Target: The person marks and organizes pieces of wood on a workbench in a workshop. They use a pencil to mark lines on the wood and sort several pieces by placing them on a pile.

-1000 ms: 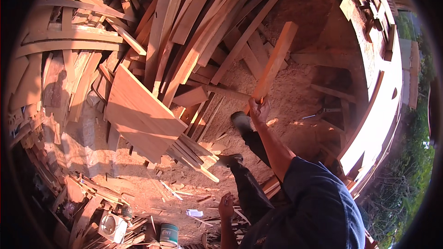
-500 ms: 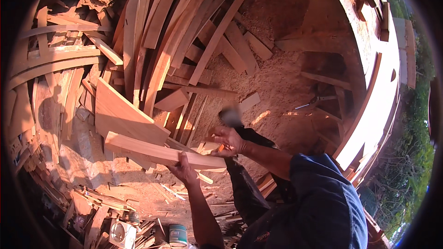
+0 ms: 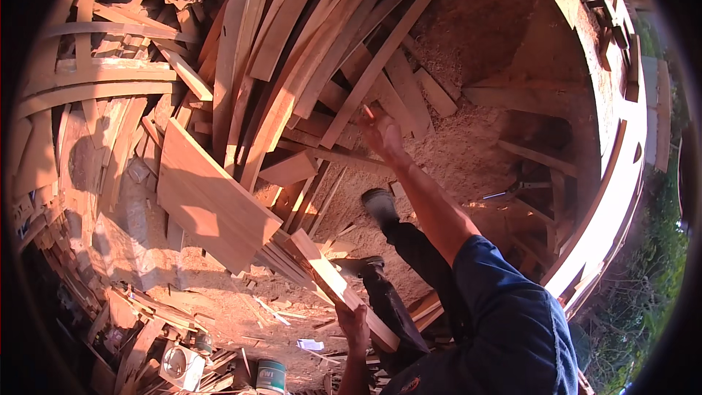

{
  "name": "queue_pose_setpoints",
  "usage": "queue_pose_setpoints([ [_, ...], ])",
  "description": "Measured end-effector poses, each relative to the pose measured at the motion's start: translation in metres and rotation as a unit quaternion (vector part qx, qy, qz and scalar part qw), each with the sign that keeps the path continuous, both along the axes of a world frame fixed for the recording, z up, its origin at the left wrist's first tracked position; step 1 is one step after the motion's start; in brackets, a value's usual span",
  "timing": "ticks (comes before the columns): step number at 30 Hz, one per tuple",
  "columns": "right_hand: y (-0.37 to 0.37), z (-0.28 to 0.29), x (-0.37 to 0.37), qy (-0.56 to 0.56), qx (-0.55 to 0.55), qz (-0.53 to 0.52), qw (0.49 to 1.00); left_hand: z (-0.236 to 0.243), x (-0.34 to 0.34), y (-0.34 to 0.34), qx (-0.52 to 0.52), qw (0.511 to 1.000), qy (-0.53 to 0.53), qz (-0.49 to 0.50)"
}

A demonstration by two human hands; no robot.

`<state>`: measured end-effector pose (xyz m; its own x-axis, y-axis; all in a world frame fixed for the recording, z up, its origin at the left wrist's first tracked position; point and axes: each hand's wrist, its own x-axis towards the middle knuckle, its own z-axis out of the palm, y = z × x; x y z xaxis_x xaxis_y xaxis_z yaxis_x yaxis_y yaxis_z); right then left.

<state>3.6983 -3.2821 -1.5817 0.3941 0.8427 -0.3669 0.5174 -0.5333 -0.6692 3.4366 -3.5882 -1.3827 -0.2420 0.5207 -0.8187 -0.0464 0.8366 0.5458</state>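
My left hand [image 3: 356, 323] is shut on the near end of a short pale plank [image 3: 322, 267], which slants up and left from it over the sawdust. My right hand [image 3: 382, 135] is stretched out ahead with its fingers apart, at the lower end of the long planks [image 3: 380, 66] that lean fanned against the pile. It holds nothing that I can see. My dark trouser legs and shoes [image 3: 380, 203] stand between the two hands.
A wide flat board [image 3: 208, 197] lies left of the plank on thin strips. Scrap planks fill the left and top. Sawdust ground [image 3: 468, 146] spreads to the right, bounded by a curved timber wall [image 3: 607, 212]. A can [image 3: 270, 377] and a white box [image 3: 183, 367] sit below.
The plank that my right hand held upright came down across both hands. Now only my left hand holds it, and my right hand has let go and reached out to the leaning planks.
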Motion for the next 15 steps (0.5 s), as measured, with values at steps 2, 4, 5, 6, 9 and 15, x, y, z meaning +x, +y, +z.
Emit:
queue_pose_setpoints([
  [2,0.037,-0.004,-0.034,0.224,0.066,-0.024,0.972,0.003,0.006,-0.003,-0.01,1.0,-0.008,-0.005],
  [4,0.069,-0.049,-0.032,0.324,0.086,-0.061,0.94,-0.005,0.012,-0.009,-0.008,1.0,-0.01,-0.027],
  [5,0.078,-0.076,-0.011,0.293,0.122,-0.115,0.941,-0.013,0.019,-0.01,-0.004,0.998,-0.04,-0.043],
  [6,0.084,-0.08,-0.021,0.296,0.133,-0.134,0.936,-0.022,0.012,-0.016,0.014,0.998,-0.02,-0.065],
  [9,0.1,-0.025,-0.083,0.398,-0.034,-0.184,0.898,-0.031,-0.02,-0.037,0.03,0.993,0.065,-0.092],
  [15,0.025,0.035,-0.014,0.454,-0.016,-0.304,0.837,-0.024,-0.02,-0.035,0.07,0.997,0.024,0.034],
])
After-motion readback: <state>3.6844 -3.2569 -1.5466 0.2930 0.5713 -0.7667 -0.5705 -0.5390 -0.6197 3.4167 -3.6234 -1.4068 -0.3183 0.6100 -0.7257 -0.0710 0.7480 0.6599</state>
